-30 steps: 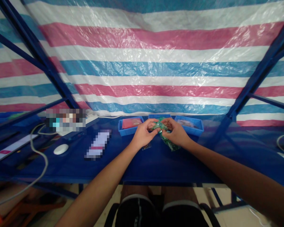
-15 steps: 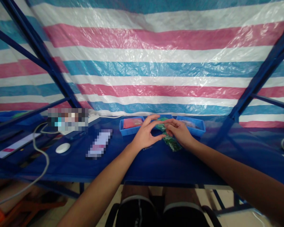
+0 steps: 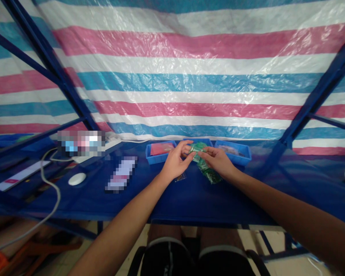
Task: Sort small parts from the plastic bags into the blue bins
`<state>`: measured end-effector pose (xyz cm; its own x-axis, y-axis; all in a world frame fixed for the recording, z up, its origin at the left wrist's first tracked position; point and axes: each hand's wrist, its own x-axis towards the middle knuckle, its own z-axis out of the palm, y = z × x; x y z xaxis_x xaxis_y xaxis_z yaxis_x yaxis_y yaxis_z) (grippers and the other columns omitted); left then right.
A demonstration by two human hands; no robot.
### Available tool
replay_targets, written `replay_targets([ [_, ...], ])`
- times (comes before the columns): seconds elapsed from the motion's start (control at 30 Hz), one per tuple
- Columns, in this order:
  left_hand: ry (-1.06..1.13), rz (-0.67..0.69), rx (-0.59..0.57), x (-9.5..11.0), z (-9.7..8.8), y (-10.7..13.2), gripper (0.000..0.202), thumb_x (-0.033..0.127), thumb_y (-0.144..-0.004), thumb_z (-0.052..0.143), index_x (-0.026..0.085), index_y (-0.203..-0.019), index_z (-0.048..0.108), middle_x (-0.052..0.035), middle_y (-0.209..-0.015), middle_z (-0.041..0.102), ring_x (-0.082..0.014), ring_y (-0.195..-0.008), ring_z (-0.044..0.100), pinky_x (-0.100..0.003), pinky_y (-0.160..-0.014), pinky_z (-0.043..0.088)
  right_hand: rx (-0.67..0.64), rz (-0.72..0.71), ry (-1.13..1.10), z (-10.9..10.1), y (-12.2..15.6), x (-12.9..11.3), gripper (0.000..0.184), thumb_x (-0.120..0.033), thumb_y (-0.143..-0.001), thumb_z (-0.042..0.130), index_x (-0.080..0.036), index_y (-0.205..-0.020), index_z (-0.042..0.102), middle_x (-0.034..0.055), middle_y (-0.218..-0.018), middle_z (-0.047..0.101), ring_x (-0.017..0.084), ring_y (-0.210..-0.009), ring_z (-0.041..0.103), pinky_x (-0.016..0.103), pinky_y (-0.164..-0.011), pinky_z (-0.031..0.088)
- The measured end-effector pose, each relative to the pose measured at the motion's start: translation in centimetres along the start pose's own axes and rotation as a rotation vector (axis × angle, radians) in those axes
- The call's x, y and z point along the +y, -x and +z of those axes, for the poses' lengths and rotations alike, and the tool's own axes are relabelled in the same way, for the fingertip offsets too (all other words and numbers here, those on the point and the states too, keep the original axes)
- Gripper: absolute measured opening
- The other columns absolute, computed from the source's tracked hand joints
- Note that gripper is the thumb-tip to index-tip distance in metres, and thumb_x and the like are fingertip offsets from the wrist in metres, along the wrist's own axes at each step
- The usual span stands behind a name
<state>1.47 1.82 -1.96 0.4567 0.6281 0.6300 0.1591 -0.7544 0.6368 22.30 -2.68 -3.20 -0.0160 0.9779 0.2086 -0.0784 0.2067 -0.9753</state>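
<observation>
Both hands work at the centre of the frame, just above the front of the blue tabletop (image 3: pixel 149 199). The left hand (image 3: pixel 175 164) and right hand (image 3: pixel 217 161) are closed into pinches from either side on the top of a glossy green plastic packet (image 3: pixel 204 166). Its lower end hangs down to the right of the grip, seemingly resting on the tabletop, and the two-sided pinch appears to keep the soft plastic from slipping.

Three blue plastic trays stand in a row behind the hands. The left tray (image 3: pixel 158 162) holds a flat red item (image 3: pixel 161 148), and the right tray (image 3: pixel 235 161) holds a pale packet (image 3: pixel 227 149). The hands and packet partly block the middle tray (image 3: pixel 197 140), so its contents cannot be made out. A small clear packet (image 3: pixel 180 177) lies on the tabletop just below the left hand, while a white computer mouse (image 3: pixel 77 178) sits well off to the left.
</observation>
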Motion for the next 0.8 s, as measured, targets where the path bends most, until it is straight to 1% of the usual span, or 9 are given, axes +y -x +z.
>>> replay_targets([
  [0.13,-0.145,0.216,-0.084,0.9,-0.4,-0.2,0.053,0.037,-0.089,0.085,0.026,-0.138,0.069,-0.0142,-0.147,0.062,-0.0302,-0.135,0.062,-0.045,-0.108,0.058,-0.011,0.144,-0.196,-0.1,-0.2,0.2,0.042,-0.052,-0.079,0.089,-0.021,-0.081,0.06,-0.0123,-0.054,0.033,0.006,-0.045,0.021,0.023,-0.043,0.013],
  [0.23,-0.179,0.302,-0.107,0.9,-0.7,-0.4,0.041,0.028,-0.092,0.083,0.026,-0.131,0.073,-0.012,-0.143,0.067,-0.0293,-0.136,0.063,-0.051,-0.119,0.05,-0.055,0.233,-0.261,-0.2,-0.1,0.1,0.042,-0.048,-0.077,0.089,-0.022,-0.08,0.056,-0.0134,-0.054,0.029,0.006,-0.045,0.018,0.023,-0.043,0.011],
  [0.3,-0.169,0.296,-0.096,0.7,-0.7,-0.4,0.03,0.024,-0.098,0.075,0.025,-0.128,0.075,-0.0103,-0.132,0.074,-0.026,-0.125,0.069,-0.047,-0.113,0.054,-0.079,0.214,-0.19,-0.1,0.0,-0.1,0.041,-0.053,-0.081,0.085,-0.022,-0.083,0.058,-0.0122,-0.054,0.032,0.007,-0.045,0.021,0.024,-0.043,0.013],
  [0.4,-0.154,0.219,-0.066,0.4,-0.7,-0.3,0.021,0.028,-0.104,0.067,0.021,-0.12,0.077,-0.0092,-0.115,0.079,-0.0219,-0.106,0.074,-0.038,-0.098,0.058,0.011,-0.001,0.062,0.0,0.3,-0.4,0.041,-0.062,-0.092,0.074,-0.023,-0.1,0.067,-0.0074,-0.06,0.046,0.011,-0.049,0.036,0.025,-0.046,0.025],
  [0.47,-0.178,0.128,-0.011,0.3,-0.6,-0.3,0.023,0.035,-0.103,0.069,0.02,-0.118,0.078,-0.0078,-0.104,0.079,-0.0199,-0.092,0.074,-0.033,-0.087,0.059,0.11,-0.202,0.248,0.2,0.6,-0.5,0.041,-0.063,-0.097,0.068,-0.024,-0.11,0.071,-0.0006,-0.075,0.061,0.016,-0.064,0.054,0.028,-0.055,0.041],
  [0.53,-0.183,0.039,0.03,0.2,-0.5,-0.2,0.029,0.04,-0.099,0.074,0.021,-0.121,0.076,-0.0046,-0.093,0.077,-0.0182,-0.082,0.071,-0.03,-0.078,0.057,0.128,-0.33,0.366,0.4,0.9,-0.5,0.039,-0.061,-0.099,0.066,-0.025,-0.112,0.075,0.0052,-0.097,0.07,0.021,-0.084,0.064,0.032,-0.069,0.05],
  [0.63,-0.084,-0.032,-0.009,0.0,-0.2,-0.1,0.04,0.04,-0.098,0.075,0.022,-0.133,0.07,-0.0014,-0.087,0.073,-0.0173,-0.078,0.069,-0.028,-0.075,0.056,0.076,-0.338,0.376,0.7,1.2,-0.3,0.036,-0.058,-0.097,0.07,-0.026,-0.114,0.076,0.0064,-0.109,0.074,0.023,-0.086,0.067,0.034,-0.073,0.053],
  [0.73,0.001,-0.049,-0.042,0.2,-0.1,-0.1,0.047,0.041,-0.102,0.07,0.021,-0.144,0.062,-0.0031,-0.091,0.073,-0.0171,-0.079,0.069,-0.028,-0.072,0.056,0.1,-0.282,0.241,0.7,1.0,0.0,0.044,-0.056,-0.095,0.074,-0.029,-0.13,0.07,0.0024,-0.093,0.072,0.02,-0.071,0.063,0.033,-0.065,0.051],
  [0.8,-0.003,-0.001,-0.04,0.5,-0.1,0.0,0.05,0.042,-0.101,0.071,0.022,-0.146,0.061,-0.0094,-0.112,0.073,-0.0203,-0.094,0.071,-0.029,-0.076,0.058,0.115,-0.24,0.153,0.4,0.6,0.3,0.05,-0.056,-0.093,0.076,-0.03,-0.135,0.067,-0.0012,-0.081,0.067,0.018,-0.062,0.058,0.033,-0.061,0.05],
])
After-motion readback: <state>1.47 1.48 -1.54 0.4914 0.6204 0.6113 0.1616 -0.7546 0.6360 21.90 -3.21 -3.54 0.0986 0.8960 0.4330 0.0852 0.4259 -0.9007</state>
